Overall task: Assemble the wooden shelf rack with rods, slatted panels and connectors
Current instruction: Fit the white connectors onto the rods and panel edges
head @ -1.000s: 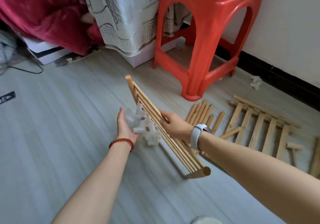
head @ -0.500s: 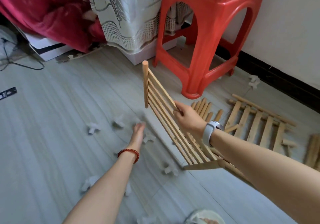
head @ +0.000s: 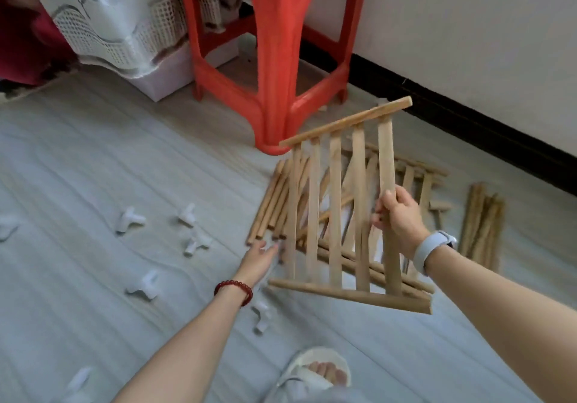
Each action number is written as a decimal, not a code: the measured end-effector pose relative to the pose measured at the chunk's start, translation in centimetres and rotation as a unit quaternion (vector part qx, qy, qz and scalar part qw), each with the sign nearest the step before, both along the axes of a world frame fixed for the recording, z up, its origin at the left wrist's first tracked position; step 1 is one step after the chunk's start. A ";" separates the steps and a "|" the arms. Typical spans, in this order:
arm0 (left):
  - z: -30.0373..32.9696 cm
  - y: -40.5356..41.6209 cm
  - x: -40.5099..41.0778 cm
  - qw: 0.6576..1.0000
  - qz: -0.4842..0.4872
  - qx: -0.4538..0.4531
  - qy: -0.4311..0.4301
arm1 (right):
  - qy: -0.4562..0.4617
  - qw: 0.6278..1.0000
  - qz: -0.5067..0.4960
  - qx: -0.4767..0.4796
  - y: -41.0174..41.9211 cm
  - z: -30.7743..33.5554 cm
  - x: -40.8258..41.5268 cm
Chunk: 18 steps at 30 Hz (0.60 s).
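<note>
My right hand (head: 398, 217) grips the rightmost slat of a wooden slatted panel (head: 335, 202) and holds it up in the air, face toward me. My left hand (head: 259, 259) reaches low toward the floor with fingers stretched out, its fingertips at a white plastic connector (head: 271, 247) next to the panel's left edge. Several more white connectors (head: 196, 241) lie scattered on the grey floor to the left. A row of wooden rods (head: 276, 201) and another slatted panel (head: 418, 181) lie on the floor behind the held panel.
A red plastic stool (head: 271, 59) stands just behind the rods. A second bundle of rods (head: 482, 224) lies at the right near the black skirting. A white patterned cloth (head: 118, 18) hangs at upper left. My sandalled foot (head: 318, 371) is at the bottom.
My left hand let go of the connectors, which scattered over the floor, then reached down and right. My right hand swung the panel from edge-on to facing me, over the rods.
</note>
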<state>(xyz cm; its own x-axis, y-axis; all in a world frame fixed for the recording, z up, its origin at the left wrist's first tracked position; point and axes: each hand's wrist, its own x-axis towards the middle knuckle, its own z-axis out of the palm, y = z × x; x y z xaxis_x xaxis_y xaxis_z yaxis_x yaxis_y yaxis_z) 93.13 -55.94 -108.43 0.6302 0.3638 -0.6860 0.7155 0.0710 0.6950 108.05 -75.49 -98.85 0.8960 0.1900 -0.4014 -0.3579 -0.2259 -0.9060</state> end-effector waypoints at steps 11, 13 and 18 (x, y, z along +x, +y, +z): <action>-1.2 -11.3 7.8 0.981 -0.187 0.029 0.043 | 0.173 0.958 -0.158 0.164 -14.8 -3.0 1.3; -1.8 -12.9 7.9 0.961 -0.230 0.124 0.084 | 0.181 0.941 -0.192 0.211 -16.8 -3.7 0.2; -1.4 -15.6 9.0 0.959 -0.221 0.175 0.035 | 0.175 0.927 -0.243 0.226 -19.8 -5.7 -2.4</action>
